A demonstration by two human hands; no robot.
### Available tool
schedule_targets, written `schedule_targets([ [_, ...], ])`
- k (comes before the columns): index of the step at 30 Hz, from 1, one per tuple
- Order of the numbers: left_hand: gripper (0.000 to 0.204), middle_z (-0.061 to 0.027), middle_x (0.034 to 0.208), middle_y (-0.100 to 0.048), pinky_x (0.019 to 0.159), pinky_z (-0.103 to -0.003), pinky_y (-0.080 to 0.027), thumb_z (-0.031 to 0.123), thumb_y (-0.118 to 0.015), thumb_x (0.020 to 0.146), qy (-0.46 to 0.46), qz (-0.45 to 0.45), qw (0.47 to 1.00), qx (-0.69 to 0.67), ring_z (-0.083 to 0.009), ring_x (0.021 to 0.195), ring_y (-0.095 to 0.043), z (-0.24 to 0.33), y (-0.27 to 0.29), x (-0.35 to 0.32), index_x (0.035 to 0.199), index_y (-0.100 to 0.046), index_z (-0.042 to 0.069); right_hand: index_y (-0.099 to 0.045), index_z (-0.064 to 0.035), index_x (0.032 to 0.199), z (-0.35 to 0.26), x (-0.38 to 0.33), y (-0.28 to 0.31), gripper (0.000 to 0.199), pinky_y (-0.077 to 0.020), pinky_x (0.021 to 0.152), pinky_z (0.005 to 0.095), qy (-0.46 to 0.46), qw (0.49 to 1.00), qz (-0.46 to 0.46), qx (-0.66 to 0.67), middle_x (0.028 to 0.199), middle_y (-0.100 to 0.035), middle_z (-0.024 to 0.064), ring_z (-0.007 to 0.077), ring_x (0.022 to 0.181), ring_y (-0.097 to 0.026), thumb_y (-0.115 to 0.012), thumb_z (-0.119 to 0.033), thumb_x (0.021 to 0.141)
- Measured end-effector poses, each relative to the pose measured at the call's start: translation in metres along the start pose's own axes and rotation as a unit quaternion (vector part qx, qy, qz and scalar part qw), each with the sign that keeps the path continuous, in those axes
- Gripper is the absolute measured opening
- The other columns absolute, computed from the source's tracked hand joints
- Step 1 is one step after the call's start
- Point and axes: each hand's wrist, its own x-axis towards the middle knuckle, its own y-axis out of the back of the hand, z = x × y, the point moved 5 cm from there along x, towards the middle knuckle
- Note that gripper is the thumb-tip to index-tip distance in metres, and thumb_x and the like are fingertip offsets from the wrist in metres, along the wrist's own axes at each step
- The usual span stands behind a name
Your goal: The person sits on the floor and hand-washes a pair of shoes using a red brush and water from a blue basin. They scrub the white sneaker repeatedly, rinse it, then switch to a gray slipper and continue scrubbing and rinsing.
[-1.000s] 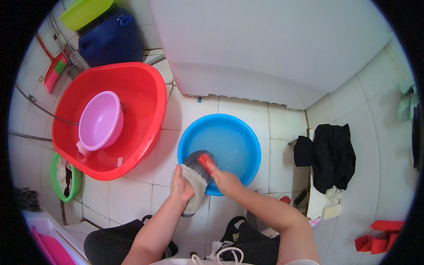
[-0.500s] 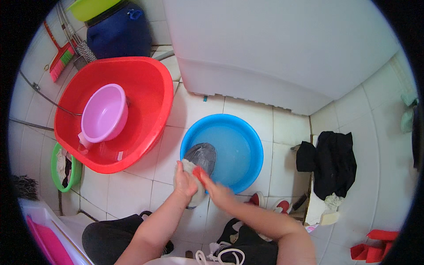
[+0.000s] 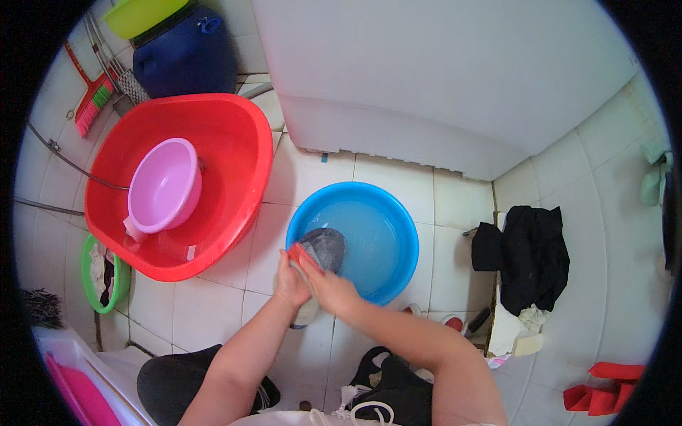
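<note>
Over the near left rim of a blue basin [image 3: 410, 255] of cloudy water lies a grey shoe [image 3: 328, 245], dark at the toe and pale beige along the middle. My left hand [image 3: 291, 285] is closed around its left side and steadies it. In my right hand [image 3: 332, 290] is a small red brush [image 3: 302, 255], pressed against the shoe. The brush's bristles and part of the shoe's pale middle are hidden by my fingers. Its toe end reaches into the basin, while the heel end sticks out towards me.
A big red tub [image 3: 238, 177] with a pink basin [image 3: 165, 188] inside stands left. Behind it are a blue barrel [image 3: 186, 57] and a broom [image 3: 94, 103]. A green basin [image 3: 122, 284] holds cloth. Black clothing [image 3: 533, 259] lies right; a white appliance [image 3: 440, 78] stands ahead.
The red brush in my right hand has moved up and left along the shoe, towards its toe. My left hand keeps its hold. The whole view has shifted slightly.
</note>
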Motion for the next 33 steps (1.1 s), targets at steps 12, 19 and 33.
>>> schedule_targets([
  [12,0.088,-0.0167,0.145,-0.046,0.112,-0.052,-0.033,0.075,-0.026,0.093,0.037,-0.074,0.996,-0.022,-0.0363,0.131,-0.045,-0.001,0.003,-0.007,0.146,-0.037,0.006,-0.018,-0.0274,0.155,-0.012,-0.007,-0.003,0.060,-0.0518,0.076,0.0574,0.068,0.993,0.095,-0.027,0.100,-0.063,0.0346,0.0484,0.093,-0.065,-0.042,-0.023,0.100],
  [19,0.089,-0.0170,0.148,-0.042,0.116,-0.049,-0.028,0.074,-0.026,0.093,0.075,-0.077,0.994,-0.003,-0.0339,0.135,-0.043,-0.006,-0.009,-0.006,0.150,-0.031,0.006,-0.020,-0.0285,0.154,0.013,0.023,0.006,0.054,-0.0500,0.085,0.0524,-0.050,0.996,0.018,0.074,0.109,-0.063,0.0316,0.0453,0.096,-0.065,-0.034,-0.030,0.102],
  [33,0.088,-0.0162,0.147,-0.044,0.112,-0.048,-0.034,0.074,-0.030,0.093,0.036,-0.008,0.999,-0.001,-0.0335,0.134,-0.044,-0.004,0.000,-0.001,0.147,-0.035,0.004,-0.027,-0.0243,0.153,-0.002,-0.017,0.011,0.052,-0.0486,0.088,0.0495,0.082,0.974,0.213,0.010,0.112,-0.062,0.0329,0.0468,0.101,-0.063,-0.040,-0.030,0.104],
])
